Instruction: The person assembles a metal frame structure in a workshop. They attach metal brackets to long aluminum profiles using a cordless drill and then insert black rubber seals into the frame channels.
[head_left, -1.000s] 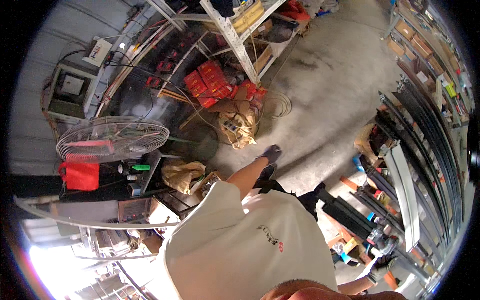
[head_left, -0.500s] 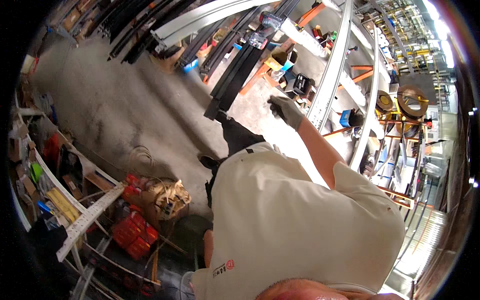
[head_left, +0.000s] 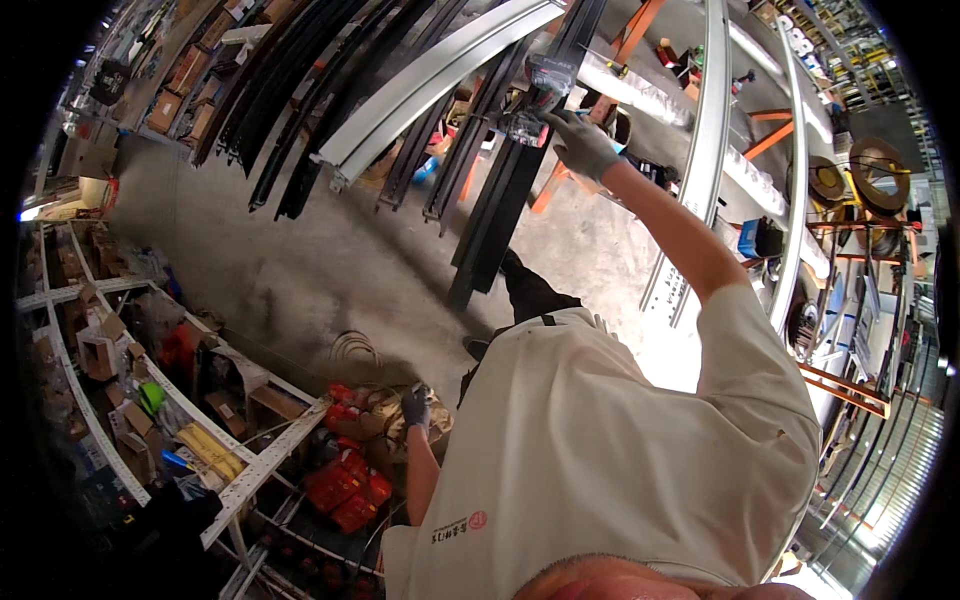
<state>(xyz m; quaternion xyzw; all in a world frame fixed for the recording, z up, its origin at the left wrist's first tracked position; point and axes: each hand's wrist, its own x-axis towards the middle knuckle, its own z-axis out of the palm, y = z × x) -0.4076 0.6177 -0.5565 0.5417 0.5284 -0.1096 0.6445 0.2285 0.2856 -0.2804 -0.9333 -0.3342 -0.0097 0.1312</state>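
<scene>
Concrete floor [head_left: 330, 250] lies bare and wide between the stacked metal on one side and the shelving rack [head_left: 200, 430] on the other, giving open room around the person's legs. From the head view, the right hand [head_left: 582, 143], gloved in grey, is stretched out on a straight arm, its fingers curled against the ends of the black profiles [head_left: 500, 190], just beside a small plastic-wrapped packet [head_left: 540, 85]; whether it truly grips the packet or only touches the bars cannot be told. The black profiles run as long bars, their long axis slanting from the near ends on the floor up toward the picture's top, parallel with a pale grey channel [head_left: 440, 75] beside them. The left hand [head_left: 416, 405], also gloved, hangs low beside the hip, loosely curled and empty, above a brown bag [head_left: 385, 425] and red crates [head_left: 350, 490]. The person's pale shirt hides most of the lower middle, and the far ends of the bars are cut off at the rim
</scene>
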